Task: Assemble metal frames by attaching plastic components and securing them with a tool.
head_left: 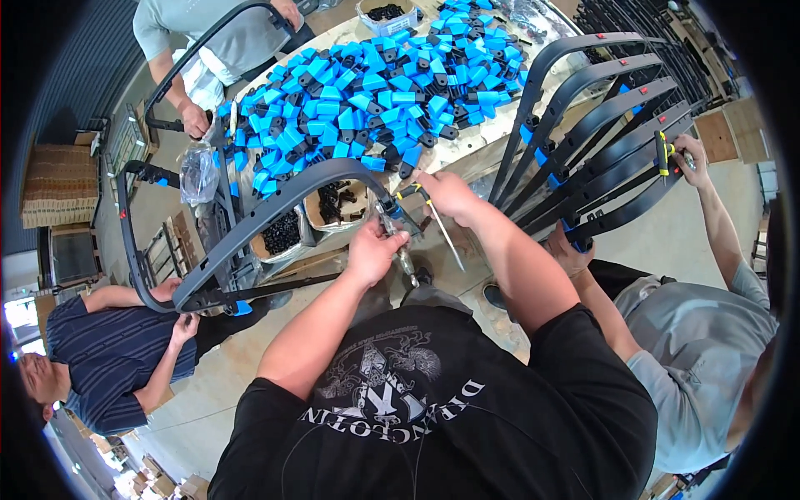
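My left hand (pixel 375 252) is closed around a slim metal tool (pixel 407 265) whose narrow tip points down toward my legs. Close by, my right hand (pixel 450 196) grips a T-handle driver (pixel 411 192) with a yellow-and-black handle; its thin shaft slants down and right. Between my hands and the table, one end of a curved black frame (pixel 312 173) reaches in, with a blue piece near that end. Whether my left fingers also touch the frame is hidden. A blue-and-black part (pixel 408 160) lies at the table edge beside my right fingertips.
Blue-and-black parts (pixel 350 100) heap the table (pixel 475 142). Boxes of small black pieces (pixel 337 202) sit at its near edge. Curved black frames (pixel 583 108) stand at right, where a co-worker's hand (pixel 690 158) holds a similar driver. Other co-workers handle frames at left.
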Available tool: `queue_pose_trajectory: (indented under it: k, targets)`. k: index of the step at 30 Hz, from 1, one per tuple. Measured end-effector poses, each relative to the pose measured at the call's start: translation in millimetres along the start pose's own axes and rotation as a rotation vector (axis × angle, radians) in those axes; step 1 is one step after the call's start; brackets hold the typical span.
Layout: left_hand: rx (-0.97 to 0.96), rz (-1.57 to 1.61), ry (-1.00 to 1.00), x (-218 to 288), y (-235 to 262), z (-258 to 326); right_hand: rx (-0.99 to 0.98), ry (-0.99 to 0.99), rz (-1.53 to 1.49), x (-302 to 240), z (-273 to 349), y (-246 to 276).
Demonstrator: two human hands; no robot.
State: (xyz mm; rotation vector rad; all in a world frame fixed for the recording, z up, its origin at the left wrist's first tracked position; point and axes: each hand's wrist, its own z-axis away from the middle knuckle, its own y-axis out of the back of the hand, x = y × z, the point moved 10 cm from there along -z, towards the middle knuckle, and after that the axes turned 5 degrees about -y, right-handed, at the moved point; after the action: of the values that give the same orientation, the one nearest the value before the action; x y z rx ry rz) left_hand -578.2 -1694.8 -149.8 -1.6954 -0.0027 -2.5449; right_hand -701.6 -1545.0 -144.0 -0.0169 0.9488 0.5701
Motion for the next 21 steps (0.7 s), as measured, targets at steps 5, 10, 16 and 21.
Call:
queue_pose_trajectory:
  k: [5,10,16,21]
  targets:
    - [-0.026,-1.098,0.047,3,1,-21,-0.1,-0.231,-0.051,22,-10,-11]
    - [-0.436,1.115,0.584,28,-28,-2,0.057,0.142,-0.247,33,-31,-9]
    - [-0.234,-0.872,0.215,-19,1,-23,-0.145,-0.257,0.198,8,3,-20]
    - [-0.248,0.858,0.567,17,-29,-3,-0.049,-0.102,-0.227,36,-20,-16]
